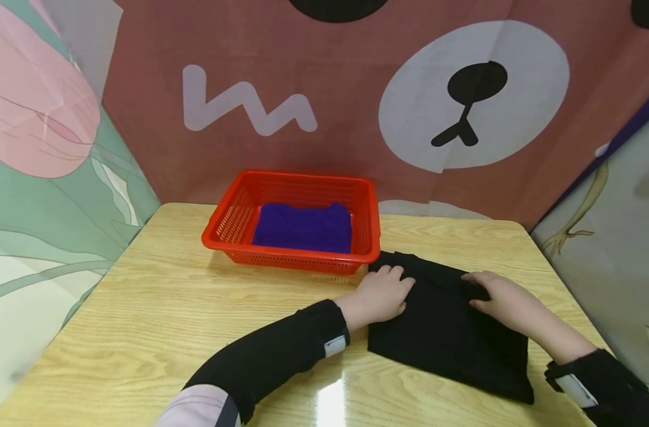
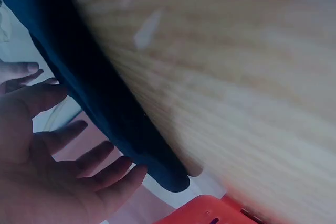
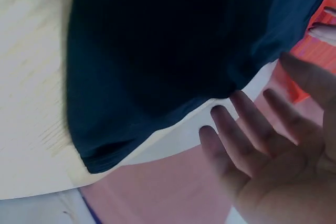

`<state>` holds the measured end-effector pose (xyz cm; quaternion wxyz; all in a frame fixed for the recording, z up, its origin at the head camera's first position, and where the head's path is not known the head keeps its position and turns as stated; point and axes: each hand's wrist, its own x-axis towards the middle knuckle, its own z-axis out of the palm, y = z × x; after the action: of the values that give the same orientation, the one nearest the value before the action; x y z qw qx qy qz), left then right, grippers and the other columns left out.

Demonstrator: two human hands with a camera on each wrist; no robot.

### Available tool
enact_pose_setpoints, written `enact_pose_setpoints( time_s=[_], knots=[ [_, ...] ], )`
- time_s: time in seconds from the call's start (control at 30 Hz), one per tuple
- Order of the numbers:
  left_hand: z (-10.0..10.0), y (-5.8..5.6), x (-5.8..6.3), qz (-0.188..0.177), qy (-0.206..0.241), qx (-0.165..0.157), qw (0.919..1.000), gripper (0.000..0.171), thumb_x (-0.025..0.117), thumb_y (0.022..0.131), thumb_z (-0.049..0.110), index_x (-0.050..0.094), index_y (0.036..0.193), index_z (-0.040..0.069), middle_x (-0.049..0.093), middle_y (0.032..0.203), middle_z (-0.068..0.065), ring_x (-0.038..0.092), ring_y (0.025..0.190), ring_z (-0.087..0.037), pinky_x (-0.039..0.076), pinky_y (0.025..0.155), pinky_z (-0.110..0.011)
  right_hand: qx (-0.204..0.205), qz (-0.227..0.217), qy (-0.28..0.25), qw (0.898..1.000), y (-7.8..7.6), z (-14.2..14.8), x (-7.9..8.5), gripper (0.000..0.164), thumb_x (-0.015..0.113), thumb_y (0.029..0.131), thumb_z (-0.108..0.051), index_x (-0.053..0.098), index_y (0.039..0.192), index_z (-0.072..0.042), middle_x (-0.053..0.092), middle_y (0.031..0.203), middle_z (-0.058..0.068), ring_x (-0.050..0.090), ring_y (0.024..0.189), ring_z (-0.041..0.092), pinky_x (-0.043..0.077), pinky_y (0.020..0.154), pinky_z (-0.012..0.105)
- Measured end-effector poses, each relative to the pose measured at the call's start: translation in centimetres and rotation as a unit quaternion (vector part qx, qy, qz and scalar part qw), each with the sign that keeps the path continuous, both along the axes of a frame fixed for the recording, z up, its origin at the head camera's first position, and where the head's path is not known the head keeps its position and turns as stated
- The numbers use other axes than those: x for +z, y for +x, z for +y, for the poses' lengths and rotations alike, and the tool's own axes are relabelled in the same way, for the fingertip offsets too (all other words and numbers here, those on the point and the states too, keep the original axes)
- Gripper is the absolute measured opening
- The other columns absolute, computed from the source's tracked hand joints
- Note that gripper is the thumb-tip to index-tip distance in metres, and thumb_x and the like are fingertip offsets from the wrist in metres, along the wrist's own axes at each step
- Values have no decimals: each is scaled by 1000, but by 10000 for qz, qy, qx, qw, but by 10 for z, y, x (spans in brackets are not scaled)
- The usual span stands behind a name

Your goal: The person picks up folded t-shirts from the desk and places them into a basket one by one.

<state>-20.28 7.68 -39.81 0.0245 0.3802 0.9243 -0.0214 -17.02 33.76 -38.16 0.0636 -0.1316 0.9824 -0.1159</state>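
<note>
A black folded cloth garment (image 1: 447, 332) lies flat on the right side of the table, its lower right corner pointing toward the front edge. On its left part rests my left hand (image 1: 383, 293), fingers slightly bent and spread. My right hand (image 1: 502, 299) is at the garment's upper right edge, thumb and fingers apart. In the left wrist view, the fingertips (image 2: 137, 174) lie along the dark cloth (image 2: 105, 93) without gripping it. The right wrist view has the fingers (image 3: 252, 119) loosely extended beside the cloth's edge (image 3: 157, 114).
A red perforated plastic basket (image 1: 292, 259) stands at the back of the table, close to the garment's upper left corner. Inside it lies a folded purple cloth (image 1: 305, 228). The wood-grain table (image 1: 159, 308) meets a printed fabric backdrop (image 1: 281, 154) behind.
</note>
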Motion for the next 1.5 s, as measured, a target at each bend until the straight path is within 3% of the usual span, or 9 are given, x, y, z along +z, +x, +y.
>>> enact_pose_setpoints(
  time_s=[0.13, 0.33, 0.6, 0.87, 1.0, 1.27, 1.37, 1.5],
  knots=[
    [15, -8, 2, -223, 73, 181, 9996, 53, 61, 103, 40, 52, 152, 23, 53, 149, -1, 54, 130, -19, 54, 101, -33, -232, -15, -76, 9997, -14, 16, 2, 53, 76, 88, -4, 56, 133, 15, 57, 130, 41, 54, 120, 59, 47, 96, 68],
    [39, -16, 11, -407, 57, 757, 9963, 56, 61, 102, 43, 48, 154, 28, 45, 158, 4, 44, 144, -20, 43, 116, -41, -348, -625, -306, 9970, -32, 29, 5, 58, 74, 89, -6, 49, 135, 20, 53, 131, 46, 52, 118, 63, 51, 90, 65],
    [54, -33, 2, -483, 151, 1352, 9895, 52, 53, 105, 50, 51, 151, 26, 54, 150, 5, 50, 136, -17, 46, 111, -39, -469, -985, -256, 9937, -44, 33, 2, 57, 71, 91, -8, 49, 134, 22, 53, 128, 47, 54, 116, 62, 52, 88, 63],
    [58, -50, -7, -676, 295, 1671, 9832, 36, 54, 107, 34, 59, 142, 25, 64, 134, 4, 58, 121, -18, 45, 111, -44, -452, -1063, -280, 9929, -48, 33, -3, 49, 61, 93, -5, 50, 132, 23, 54, 129, 46, 53, 119, 62, 49, 94, 66],
    [57, -56, -11, -643, 213, 1711, 9829, 30, 53, 108, 31, 64, 135, 25, 66, 128, 3, 59, 116, -17, 46, 109, -43, -431, -932, -180, 9945, -52, 31, -7, 47, 60, 89, 1, 52, 130, 22, 57, 123, 45, 57, 114, 60, 51, 90, 63],
    [57, -59, -14, -191, -13, 1430, 9895, 27, 52, 108, 28, 68, 128, 19, 65, 118, -2, 59, 104, -19, 53, 96, -39, -424, -782, -13, 9960, -55, 32, -9, 48, 69, 86, 0, 56, 127, 21, 61, 118, 42, 59, 109, 57, 52, 88, 62],
    [58, -59, -15, 13, -74, 1405, 9901, 27, 50, 109, 27, 69, 126, 18, 63, 117, -2, 57, 102, -18, 53, 93, -36, -455, -726, 15, 9963, -55, 35, -7, 43, 73, 86, -3, 61, 121, 19, 64, 111, 38, 62, 103, 53, 53, 85, 61],
    [60, -57, -13, 274, -75, 1328, 9907, 25, 50, 109, 24, 70, 123, 19, 62, 116, 0, 56, 102, -17, 52, 95, -36, -406, -581, -47, 9975, -51, 38, -3, 28, 75, 85, -6, 68, 105, 13, 69, 95, 25, 65, 85, 38, 53, 77, 55]
  ],
)
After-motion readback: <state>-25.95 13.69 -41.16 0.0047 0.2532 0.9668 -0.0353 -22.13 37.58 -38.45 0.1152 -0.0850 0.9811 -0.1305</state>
